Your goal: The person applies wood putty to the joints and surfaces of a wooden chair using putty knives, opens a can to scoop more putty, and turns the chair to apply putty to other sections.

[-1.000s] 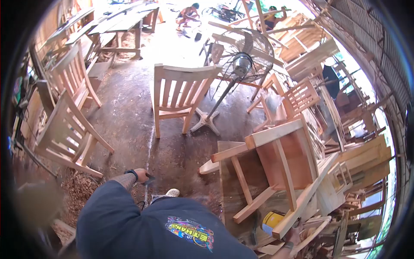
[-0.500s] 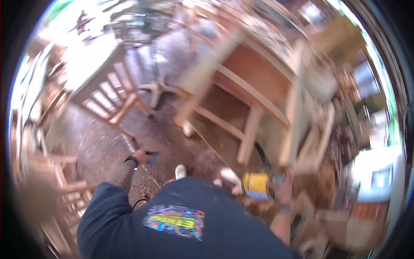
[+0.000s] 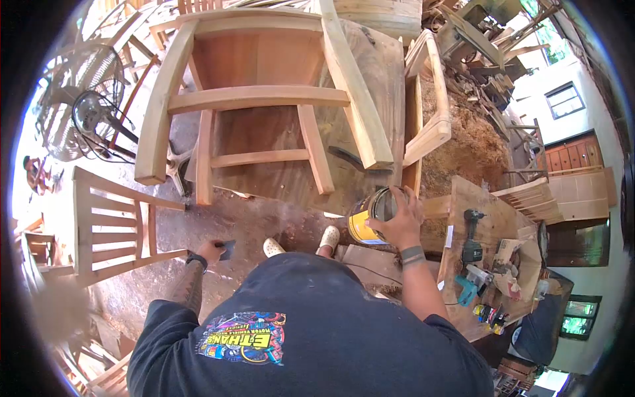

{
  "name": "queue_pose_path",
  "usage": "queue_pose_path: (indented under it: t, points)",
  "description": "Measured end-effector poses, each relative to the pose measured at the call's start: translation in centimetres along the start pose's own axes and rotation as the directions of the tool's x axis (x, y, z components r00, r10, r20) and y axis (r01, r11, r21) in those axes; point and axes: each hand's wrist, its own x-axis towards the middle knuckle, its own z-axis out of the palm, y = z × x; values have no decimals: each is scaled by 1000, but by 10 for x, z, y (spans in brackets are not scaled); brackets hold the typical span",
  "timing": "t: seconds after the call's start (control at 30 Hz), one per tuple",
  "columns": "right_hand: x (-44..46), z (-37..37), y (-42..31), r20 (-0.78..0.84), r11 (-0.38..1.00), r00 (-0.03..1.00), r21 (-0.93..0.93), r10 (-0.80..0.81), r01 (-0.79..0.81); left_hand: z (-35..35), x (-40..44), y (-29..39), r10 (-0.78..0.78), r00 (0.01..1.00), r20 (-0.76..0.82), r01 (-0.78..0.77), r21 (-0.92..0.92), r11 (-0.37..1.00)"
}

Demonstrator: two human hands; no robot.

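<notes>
My right hand grips a yellow-labelled can from above, fingers around its rim. The can is tilted, its round end facing my palm. In my left hand is a small flat blue-grey piece that looks like a scraper; most of it is hidden by the fingers. In front of me an unpainted wooden chair lies on a plywood work table, legs toward me. A dark curved strip lies on the table near one chair leg.
A slatted chair stands at left, near a fan. At right, a wooden bench carries a drill, a teal power tool and other items. Sawdust heaps behind a chair frame. A cord crosses the floor.
My view has swung right and steadied, so the chair on the table now sits further left. The can stays in my right hand, now raised closer to the table edge.
</notes>
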Motion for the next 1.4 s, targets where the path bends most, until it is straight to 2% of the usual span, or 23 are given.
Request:
queue_pose_path:
  t: [0.07, 0.13, 0.17, 0.2, 0.27, 0.3, 0.37, 0.43, 0.47, 0.57, 0.63, 0.7, 0.8, 0.9, 0.93, 1.03, 1.13, 1.23, 1.33, 1.4]
  points:
    - [-5, 8, 5, -87, 989, 994, 121, -74, 84, -18, -8, 45, 32, 999, -9, -32, -38, 999]
    - [-2, 30, 3, -161, 957, 975, 218, -156, 189, -21, 11, 46, 20, 999, -35, -14, 157, 987]
    - [-2, 46, 6, -183, 944, 967, 244, -178, 220, -12, 30, 24, 64, 996, -57, -62, 47, 997]
    - [-3, 44, -2, -196, 965, 955, 95, -224, 246, -15, 26, 35, 117, 990, -83, -110, 85, 990]
    - [3, 39, -9, -231, 970, 947, 41, -224, 240, -35, -3, 79, 91, 994, -55, -85, 106, 991]
    - [11, 39, -9, -203, 971, 953, 41, -223, 236, -23, 22, 46, 134, 991, -18, -132, 79, 988]
    - [23, 46, -6, -164, 982, 973, 70, -163, 176, -17, 25, 33, 118, 993, -14, -117, 66, 991]
    - [37, 54, -7, -130, 989, 990, 130, -59, 76, -38, -47, 93, -18, 996, -84, 24, 74, 997]
    - [46, 53, -9, -168, 987, 979, 92, -116, 133, -33, -51, 84, -27, 994, -106, 30, 29, 999]
    - [73, 44, -22, -77, 996, 994, -37, -79, 76, -9, -50, 44, -20, 990, -141, 32, 79, 996]
    - [85, 36, -26, 90, 999, 995, -23, -30, 32, -1, -67, 34, -90, 990, -109, 97, 60, 993]
    - [86, 1, -52, 279, 992, 957, 64, 83, -105, 11, -74, 15, -147, 984, -98, 158, 106, 982]
    - [79, 29, -3, -41, 987, 987, 35, -155, 157, 14, -90, 7, -232, 969, -88, 234, 17, 972]
    - [48, 5, -5, 7, 956, 974, 192, -227, 222, 18, -109, 5, -250, 961, -120, 242, -82, 967]
    - [44, 14, 8, -12, 941, 962, 203, -273, 270, 25, -106, -6, -255, 959, -120, 249, -66, 966]
    - [21, 7, -2, 103, 927, 951, 274, -293, 256, 41, -93, -32, -251, 962, -103, 249, -37, 968]
    - [3, 10, -14, 81, 966, 965, 85, -250, 243, 35, -91, -27, -234, 968, -88, 229, -68, 971]
    - [-2, 23, -12, -83, 946, 954, 127, -288, 297, 30, -89, -9, -256, 962, -94, 247, -89, 965]
    - [7, 32, -6, -165, 917, 937, 210, -309, 339, 16, -78, 12, -270, 959, -85, 263, -92, 961]
    - [17, 49, 0, -250, 914, 896, 80, -367, 397, 16, -58, 13, -256, 964, -71, 253, -43, 967]
